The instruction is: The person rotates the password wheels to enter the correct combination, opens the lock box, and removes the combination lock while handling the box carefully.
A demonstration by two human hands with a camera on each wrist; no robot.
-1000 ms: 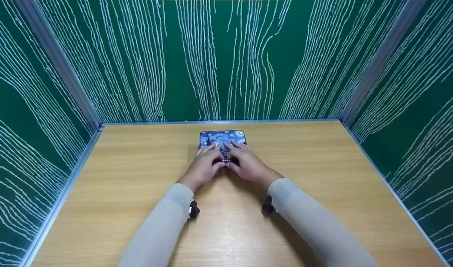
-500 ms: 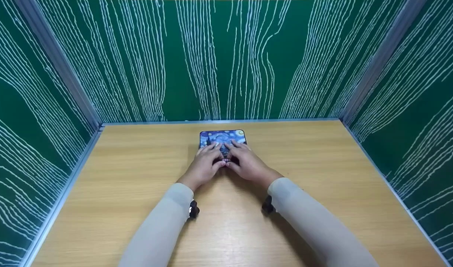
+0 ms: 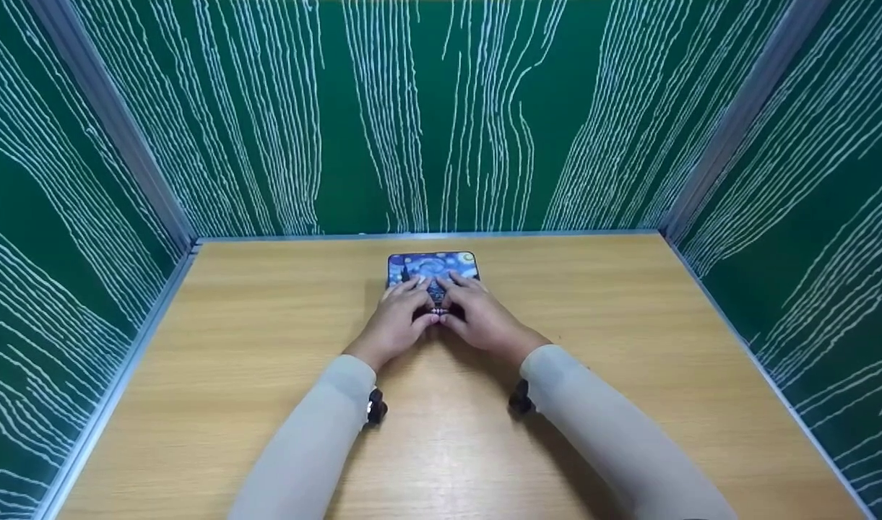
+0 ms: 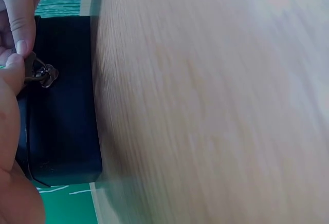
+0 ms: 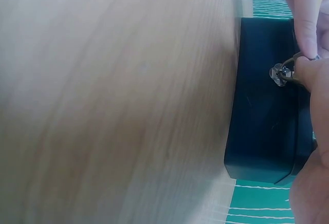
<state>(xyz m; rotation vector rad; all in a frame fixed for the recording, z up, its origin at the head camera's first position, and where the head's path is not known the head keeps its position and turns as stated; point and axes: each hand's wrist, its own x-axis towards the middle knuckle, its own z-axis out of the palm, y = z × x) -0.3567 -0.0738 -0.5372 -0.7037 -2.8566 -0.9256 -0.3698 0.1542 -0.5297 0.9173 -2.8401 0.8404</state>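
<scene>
A small box [image 3: 435, 264] with a blue swirling night-sky picture on its lid sits at the far middle of the table. Its front wall is dark and plain in the left wrist view, where a metal clasp [image 4: 49, 76] hangs over the seam. My left hand [image 3: 396, 318] lies over the lid's left side, thumb and bent index finger at the clasp. Mirroring it, my right hand [image 3: 482, 315] covers the right side and pinches at the same clasp [image 5: 278, 74]. Both thumb tips nearly meet there. The fingers hide much of the clasp's upper part.
The wooden table [image 3: 267, 310] stretches around the box. Green walls [image 3: 484, 130] with white wavy lines enclose it at the back and sides, the back wall standing just beyond the box. Grey metal strips [image 3: 310, 237] edge the table.
</scene>
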